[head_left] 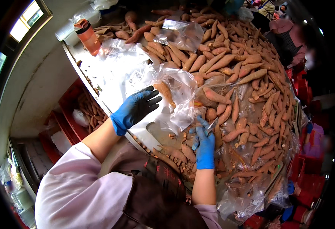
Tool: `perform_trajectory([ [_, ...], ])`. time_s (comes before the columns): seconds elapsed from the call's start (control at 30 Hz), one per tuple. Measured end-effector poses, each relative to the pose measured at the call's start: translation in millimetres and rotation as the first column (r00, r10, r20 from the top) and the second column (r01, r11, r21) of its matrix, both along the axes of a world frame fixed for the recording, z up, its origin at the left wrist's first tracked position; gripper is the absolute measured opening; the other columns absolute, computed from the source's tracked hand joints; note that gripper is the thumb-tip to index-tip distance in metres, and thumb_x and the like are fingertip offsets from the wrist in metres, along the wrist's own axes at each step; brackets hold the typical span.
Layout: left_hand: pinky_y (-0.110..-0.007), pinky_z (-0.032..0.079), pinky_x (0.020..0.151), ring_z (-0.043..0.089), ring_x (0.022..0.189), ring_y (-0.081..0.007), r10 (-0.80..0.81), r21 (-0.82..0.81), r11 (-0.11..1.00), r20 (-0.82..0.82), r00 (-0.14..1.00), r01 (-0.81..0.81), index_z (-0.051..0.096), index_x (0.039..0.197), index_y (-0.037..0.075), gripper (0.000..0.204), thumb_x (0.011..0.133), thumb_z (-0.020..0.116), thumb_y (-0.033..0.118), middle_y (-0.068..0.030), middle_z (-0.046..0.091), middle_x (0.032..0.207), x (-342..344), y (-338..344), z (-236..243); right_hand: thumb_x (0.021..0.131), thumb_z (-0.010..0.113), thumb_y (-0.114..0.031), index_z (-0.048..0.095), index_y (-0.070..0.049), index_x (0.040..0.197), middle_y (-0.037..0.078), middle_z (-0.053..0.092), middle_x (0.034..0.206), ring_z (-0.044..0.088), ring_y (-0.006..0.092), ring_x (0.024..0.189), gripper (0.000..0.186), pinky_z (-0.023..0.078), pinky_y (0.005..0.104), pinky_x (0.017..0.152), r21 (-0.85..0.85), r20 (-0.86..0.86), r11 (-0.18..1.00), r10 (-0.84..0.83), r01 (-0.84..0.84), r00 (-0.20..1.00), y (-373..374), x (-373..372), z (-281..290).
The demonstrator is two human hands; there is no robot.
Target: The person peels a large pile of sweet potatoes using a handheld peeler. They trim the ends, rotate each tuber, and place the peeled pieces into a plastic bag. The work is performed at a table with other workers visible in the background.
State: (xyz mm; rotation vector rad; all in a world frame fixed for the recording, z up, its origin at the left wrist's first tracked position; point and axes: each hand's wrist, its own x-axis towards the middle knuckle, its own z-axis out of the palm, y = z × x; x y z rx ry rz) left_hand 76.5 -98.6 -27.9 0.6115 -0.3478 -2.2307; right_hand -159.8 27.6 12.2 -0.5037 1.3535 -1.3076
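Observation:
My left hand (137, 108), in a blue glove with dark fingers, is open, its fingers stretched toward a clear plastic bag (181, 86). One sweet potato (165, 94) lies in or under the bag's film, just beyond the fingertips; which of the two I cannot tell. To the right and nearer me, my right hand (204, 147), also blue-gloved, is closed on what looks like a small knife (213, 124); only a thin, pale blade shows past the fingers. Loose sweet potatoes (188, 152) and small cut ends lie beside this hand.
A big heap of sweet potatoes (247, 70) covers the table's far and right parts. White plastic bags (118, 72) lie at left, with an orange bottle (88, 38) behind. Red crates (74, 103) stand below the left edge. Other people work along the right side.

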Motion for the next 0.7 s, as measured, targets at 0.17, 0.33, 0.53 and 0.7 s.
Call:
perform_trajectory([
  [0.17, -0.036, 0.039, 0.098, 0.054, 0.111, -0.0243, -0.168, -0.088, 0.978, 0.189, 0.967, 0.187, 0.042, 0.128, -0.002, 0.043, 0.089, 0.049, 0.015, -0.0159, 0.050, 0.127, 10.2, 19.1, 13.4, 0.084, 0.061, -0.018, 0.061, -0.011, 0.105, 0.005, 0.059, 0.076, 0.055, 0.0142, 0.060, 0.022, 0.046, 0.0276, 0.056, 0.200, -0.601, 0.773, 0.582, -0.602, 0.548, 88.9, 1.1, -80.2],
  [0.33, -0.029, 0.049, 0.080, 0.062, 0.086, -0.0171, -0.149, -0.183, 0.951, 0.431, 0.890, 0.248, 0.059, 0.107, -0.004, 0.028, 0.091, 0.048, 0.016, -0.0124, 0.065, 0.096, 3.8, 40.5, 24.1, 0.074, 0.065, -0.025, 0.062, -0.013, 0.100, 0.008, 0.057, 0.082, 0.060, 0.0257, 0.076, 0.029, 0.049, 0.0347, 0.059, 0.408, -0.899, 0.704, 0.421, -0.582, -0.121, 96.8, 22.2, -70.5],
  [0.53, -0.027, 0.048, 0.073, 0.061, 0.072, -0.0147, -0.144, -0.337, 0.873, 0.512, 0.847, 0.352, 0.062, 0.098, -0.004, 0.027, 0.091, 0.049, 0.019, -0.0103, 0.065, 0.082, -1.9, 42.4, 51.2, 0.070, 0.067, -0.028, 0.059, -0.008, 0.080, 0.009, 0.056, 0.083, 0.059, 0.0238, 0.075, 0.023, 0.049, 0.0363, 0.056, 0.482, -0.869, 0.682, 0.454, -0.550, -0.199, 89.4, 17.3, -65.3],
  [0.7, -0.027, 0.048, 0.070, 0.061, 0.069, -0.0151, -0.250, -0.356, 0.802, 0.530, 0.811, 0.480, 0.062, 0.093, -0.003, 0.026, 0.091, 0.049, 0.019, -0.0118, 0.066, 0.086, 2.0, 51.3, 61.2, 0.070, 0.067, -0.029, 0.058, -0.007, 0.084, 0.008, 0.056, 0.080, 0.059, 0.0246, 0.073, 0.027, 0.049, 0.0366, 0.057, 0.525, -0.850, 0.706, 0.460, -0.475, -0.255, 94.6, 19.7, -68.1],
])
